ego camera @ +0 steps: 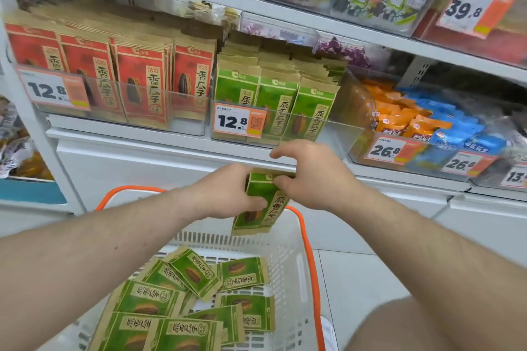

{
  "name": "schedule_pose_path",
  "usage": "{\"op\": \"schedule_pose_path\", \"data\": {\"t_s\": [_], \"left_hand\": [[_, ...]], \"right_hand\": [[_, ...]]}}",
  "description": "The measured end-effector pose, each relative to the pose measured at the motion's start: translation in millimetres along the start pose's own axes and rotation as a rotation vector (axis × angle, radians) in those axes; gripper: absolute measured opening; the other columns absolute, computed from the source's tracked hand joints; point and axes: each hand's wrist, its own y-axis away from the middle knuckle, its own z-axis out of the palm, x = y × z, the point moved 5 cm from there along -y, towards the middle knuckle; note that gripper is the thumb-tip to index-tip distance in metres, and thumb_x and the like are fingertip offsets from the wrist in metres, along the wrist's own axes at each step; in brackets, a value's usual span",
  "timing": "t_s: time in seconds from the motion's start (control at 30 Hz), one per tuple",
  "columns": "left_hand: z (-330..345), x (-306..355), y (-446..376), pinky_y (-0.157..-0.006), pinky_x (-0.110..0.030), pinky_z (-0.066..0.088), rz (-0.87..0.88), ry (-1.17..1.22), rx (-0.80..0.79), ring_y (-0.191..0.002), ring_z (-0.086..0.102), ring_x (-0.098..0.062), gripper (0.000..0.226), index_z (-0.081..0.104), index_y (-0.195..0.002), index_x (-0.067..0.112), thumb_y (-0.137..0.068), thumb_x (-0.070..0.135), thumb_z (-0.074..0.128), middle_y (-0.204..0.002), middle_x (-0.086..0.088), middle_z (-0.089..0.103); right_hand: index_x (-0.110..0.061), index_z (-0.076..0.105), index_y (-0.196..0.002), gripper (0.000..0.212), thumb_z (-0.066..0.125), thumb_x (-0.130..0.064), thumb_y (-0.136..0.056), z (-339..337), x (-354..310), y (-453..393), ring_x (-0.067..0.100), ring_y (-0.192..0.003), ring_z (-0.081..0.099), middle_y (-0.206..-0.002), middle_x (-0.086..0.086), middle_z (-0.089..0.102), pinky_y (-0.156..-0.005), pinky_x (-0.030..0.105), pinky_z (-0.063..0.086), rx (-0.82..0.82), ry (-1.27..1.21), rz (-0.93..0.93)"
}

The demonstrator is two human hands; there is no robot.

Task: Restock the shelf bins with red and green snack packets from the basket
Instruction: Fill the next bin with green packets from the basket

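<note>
Two hands on one green packet (262, 202) above white slotted basket (288, 265) w/ orange handle: left hand (225, 191) grips its side, right hand (310, 174) pinches top edge. Flat kraft-edged pouch, long axis near upright, top toward shelf. Green bin (273, 125) tag "12.8"; red packets (139, 85) bin likewise.

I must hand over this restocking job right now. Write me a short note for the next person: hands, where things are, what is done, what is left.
Left hand and right hand both grip one stack of green packets, held above the basket, below the green bin.
Done: red bin looks full; the green bin holds three rows at its left.
Left: place the held stack in the green bin's free right side, then the loose green packets in the basket. No red packets show there.
</note>
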Motion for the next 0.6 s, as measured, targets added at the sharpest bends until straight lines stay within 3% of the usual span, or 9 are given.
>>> {"op": "schedule_pose_path", "data": {"t_s": [0.17, 0.33, 0.47, 0.6], "left_hand": [[4.1, 45.8, -29.4, -0.077, -0.033, 0.055, 0.096, -0.144, 0.041, -0.088, 0.067, -0.016, 0.015, 0.064, -0.093, 0.030, -0.083, 0.024, 0.073, -0.093, 0.007, 0.072], [10.5, 95.5, -51.5, -0.057, -0.025, 0.042, 0.226, -0.281, 0.061, -0.075, 0.061, -0.014, 0.012, 0.059, -0.082, 0.027, -0.083, 0.028, 0.071, -0.078, 0.008, 0.063], [-4.1, 123.2, -66.6, -0.078, -0.032, 0.052, 0.333, -0.347, 0.136, -0.090, 0.062, -0.012, 0.029, 0.064, -0.100, 0.034, -0.075, 0.044, 0.076, -0.094, 0.013, 0.065], [-25.2, 136.5, -83.7, -0.105, -0.040, 0.033, 0.381, -0.772, 0.370, -0.130, 0.042, -0.020, 0.064, 0.045, -0.139, 0.029, -0.081, 0.044, 0.069, -0.139, 0.005, 0.046]], "right_hand": [[-0.033, 0.068, -0.115, 0.026, 0.060, -0.031, -0.091, -29.7, 23.5, 14.4, 0.024, -0.103, 0.062, -0.110, -0.004, 0.069, -0.082, 0.036, 0.054, 0.043, 0.167, 0.164], [-0.028, 0.072, -0.106, 0.019, 0.065, -0.023, -0.090, -51.6, 46.8, 20.1, 0.021, -0.092, 0.063, -0.097, -0.002, 0.070, -0.080, 0.036, 0.055, 0.088, -0.065, 0.235], [-0.029, 0.073, -0.108, 0.020, 0.067, -0.022, -0.089, -91.7, 72.7, 25.1, 0.020, -0.093, 0.062, -0.098, -0.005, 0.071, -0.082, 0.035, 0.053, 0.300, -0.069, 0.280], [-0.028, 0.075, -0.104, 0.021, 0.069, -0.020, -0.085, -132.3, 92.8, 32.6, 0.026, -0.094, 0.064, -0.094, -0.002, 0.074, -0.084, 0.040, 0.052, 0.561, -0.022, 0.297]]}}
